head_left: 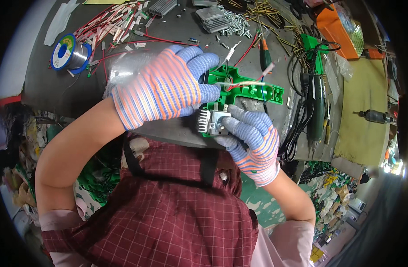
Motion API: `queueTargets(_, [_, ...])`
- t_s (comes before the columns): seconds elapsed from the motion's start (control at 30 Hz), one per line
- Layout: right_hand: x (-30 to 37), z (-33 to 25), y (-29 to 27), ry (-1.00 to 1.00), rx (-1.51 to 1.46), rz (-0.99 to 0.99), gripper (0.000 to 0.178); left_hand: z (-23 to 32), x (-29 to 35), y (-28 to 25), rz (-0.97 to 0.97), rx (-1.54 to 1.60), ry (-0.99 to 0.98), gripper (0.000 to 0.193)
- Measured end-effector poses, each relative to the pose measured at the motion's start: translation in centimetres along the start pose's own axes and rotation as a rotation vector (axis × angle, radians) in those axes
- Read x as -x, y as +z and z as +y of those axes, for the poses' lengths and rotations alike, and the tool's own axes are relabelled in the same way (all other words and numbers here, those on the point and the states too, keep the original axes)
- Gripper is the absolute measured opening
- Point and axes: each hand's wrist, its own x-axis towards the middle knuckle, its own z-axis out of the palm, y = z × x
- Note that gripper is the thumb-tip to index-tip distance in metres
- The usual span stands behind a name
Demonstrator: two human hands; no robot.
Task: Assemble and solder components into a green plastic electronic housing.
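A green plastic tool housing (245,91) lies open in front of me, with white, red and black wires running out of it. My left hand (168,84), in a striped knit glove, curls its fingers and thumb round the housing's left side. At the housing's near end sits a square metal component (219,120) with a finned aluminium heat sink (203,121) on its left. My right hand (253,135), gloved the same way, grips this component from the right, its fingertips on the metal face. My left fingers hide part of the housing.
A solder wire spool (71,54) stands at the left by a pile of red and white wires (113,29). Loose screws (235,24) and heat sinks (211,20) lie at the back. A screwdriver (265,55), black cable (293,129) and dark green power tool (317,109) are on the right.
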Motion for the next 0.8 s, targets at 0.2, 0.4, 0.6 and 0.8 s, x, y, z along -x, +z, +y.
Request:
queueTargets(0.2, [-0.6, -0.2, -0.2, 0.027, 0.027, 0.01, 0.036, -0.5, 0.2, -0.3, 0.009, 0.036, 0.021, 0.044])
queueTargets(0.4, [0.8, 0.2, 0.4, 0.238, -0.288, 0.034, 0.033, -0.5, -0.2, -0.9, -0.033, 0.05, 0.027, 0.048])
queueTargets(0.6, [2.1, -1.9, -0.4, 0.157, -0.097, 0.111, 0.042, 3.6, 1.2, -4.0, 0.106, 0.146, -0.139, 0.05])
queueTargets(0.8, [-1.0, -3.2, -1.0, 0.26, 0.0, 0.426, 0.037, 8.0, 1.7, -2.8, 0.176, 0.197, -0.322, 0.037])
